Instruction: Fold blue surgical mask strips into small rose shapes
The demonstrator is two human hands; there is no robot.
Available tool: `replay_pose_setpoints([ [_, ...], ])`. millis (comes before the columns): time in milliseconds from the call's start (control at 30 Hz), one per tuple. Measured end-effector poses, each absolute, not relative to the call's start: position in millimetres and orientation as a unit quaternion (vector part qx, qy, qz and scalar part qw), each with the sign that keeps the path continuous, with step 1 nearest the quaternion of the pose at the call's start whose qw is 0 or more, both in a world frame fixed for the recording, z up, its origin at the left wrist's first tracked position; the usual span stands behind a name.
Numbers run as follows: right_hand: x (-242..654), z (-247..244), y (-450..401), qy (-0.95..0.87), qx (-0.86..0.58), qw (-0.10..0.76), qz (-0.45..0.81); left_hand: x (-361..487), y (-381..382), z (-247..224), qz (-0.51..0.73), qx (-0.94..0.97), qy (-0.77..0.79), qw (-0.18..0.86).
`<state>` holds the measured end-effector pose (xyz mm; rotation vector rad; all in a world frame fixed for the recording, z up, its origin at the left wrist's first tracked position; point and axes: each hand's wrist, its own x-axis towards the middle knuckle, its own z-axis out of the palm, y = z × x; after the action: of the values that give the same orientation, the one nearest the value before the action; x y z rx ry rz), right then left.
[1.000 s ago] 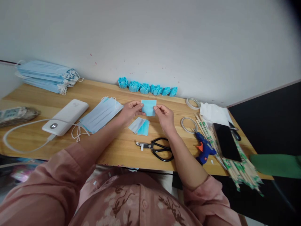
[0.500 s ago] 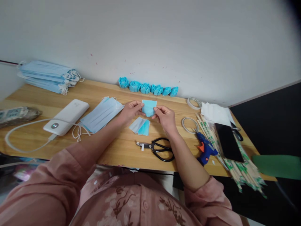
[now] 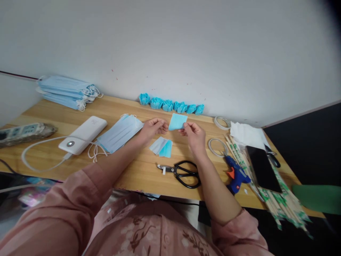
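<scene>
A small blue square of fabric (image 3: 178, 121) is pinched at its right edge by my right hand (image 3: 194, 135). My left hand (image 3: 155, 128) is just left of the square, thumb and forefinger pressed together and apart from it; whether anything is between them is too small to tell. Below the hands lie cut pieces, one whitish (image 3: 157, 145) and one blue (image 3: 166, 148). Nearer me are black-handled scissors (image 3: 181, 171) with a white scrap at the blades. Several blue fabric flowers (image 3: 167, 105) stand in a row behind the hands.
On the wooden table (image 3: 128, 179) are face masks (image 3: 121, 131), a mask stack (image 3: 66, 90), a white power bank (image 3: 85, 133) with cable, a power strip (image 3: 26, 133), tape rolls (image 3: 222, 123), a blue glue gun (image 3: 236, 174), wrapped sticks (image 3: 282, 206), a phone (image 3: 262, 167) and white sheets (image 3: 246, 133).
My left hand has let go of the blue square, which is now tilted and held only by my right hand. The whole view has shifted slightly.
</scene>
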<state>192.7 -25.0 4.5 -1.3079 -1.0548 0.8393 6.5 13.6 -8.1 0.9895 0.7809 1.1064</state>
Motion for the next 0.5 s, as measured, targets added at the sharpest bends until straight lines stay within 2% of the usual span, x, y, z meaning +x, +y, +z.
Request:
replay_pose_setpoints([
  [100, 201.5, -0.7, -18.6, -0.406, -0.565, 0.626, 0.353, 6.1, 13.9, -6.8, 0.495, 0.435, 0.367, 0.657],
  [200, 206.9, -9.8, -13.5, -0.393, -0.583, 0.598, 0.384, 5.1, 11.1, 1.3, 0.521, 0.451, 0.392, 0.609],
  [367, 206.5, -20.8, -11.0, -0.384, -0.586, 0.584, 0.409, -0.7, 1.8, 36.2, 0.602, 0.550, 0.347, 0.464],
  [500, 205.0, -22.9, -11.7, -0.417, -0.590, 0.576, 0.383, -4.0, 14.0, 54.6, 0.598, 0.591, 0.318, 0.439],
])
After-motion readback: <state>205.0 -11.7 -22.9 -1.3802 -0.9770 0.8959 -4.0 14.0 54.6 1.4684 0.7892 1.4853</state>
